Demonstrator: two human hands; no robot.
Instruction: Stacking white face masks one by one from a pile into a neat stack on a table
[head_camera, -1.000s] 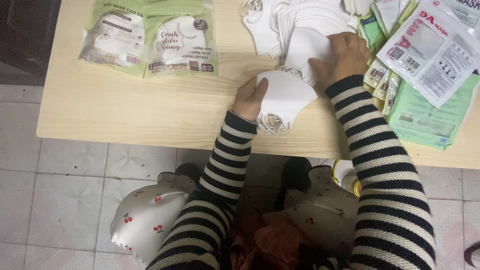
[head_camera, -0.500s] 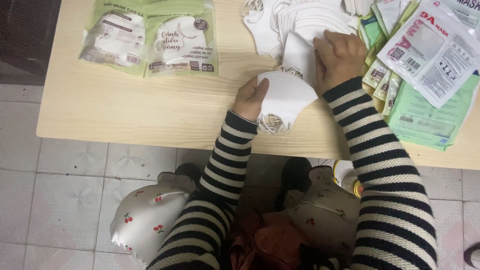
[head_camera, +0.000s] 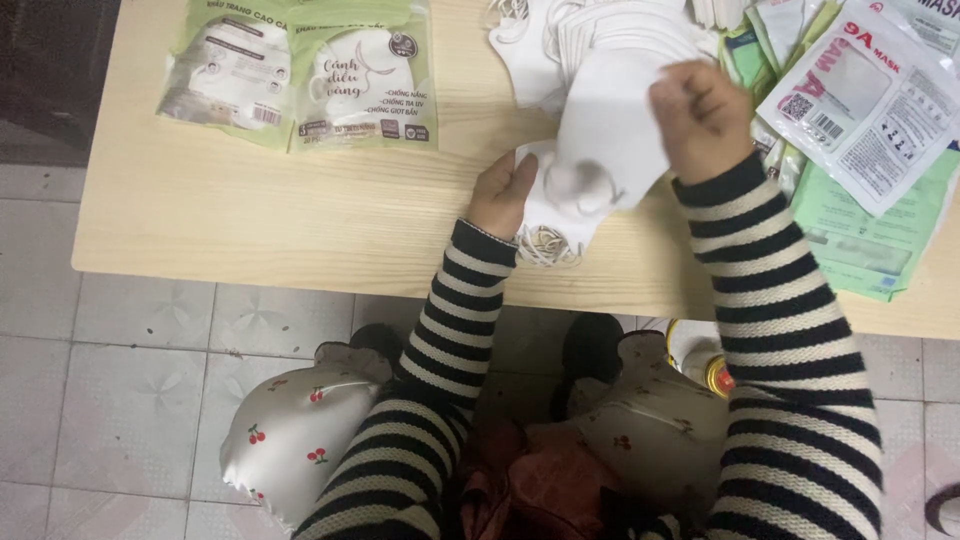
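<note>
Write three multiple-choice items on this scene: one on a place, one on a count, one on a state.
1. Where do the green packs lie?
A. At the table's far left
B. On the floor
C. Under the right hand

2. How many green packs lie there?
A. Two
B. Five
C. None

3. What is the right hand doing?
A. Resting flat and empty
B. Gripping a white mask, lifted over the small stack
C. Holding a pen

Answers:
1 A: the packs sit side by side on the wood at the far left, away from both hands.
2 A: two green packs show there, slightly overlapping.
3 B: the right hand's fingers are closed on the mask's edge, while the left hand rests on the small stack below.
</note>
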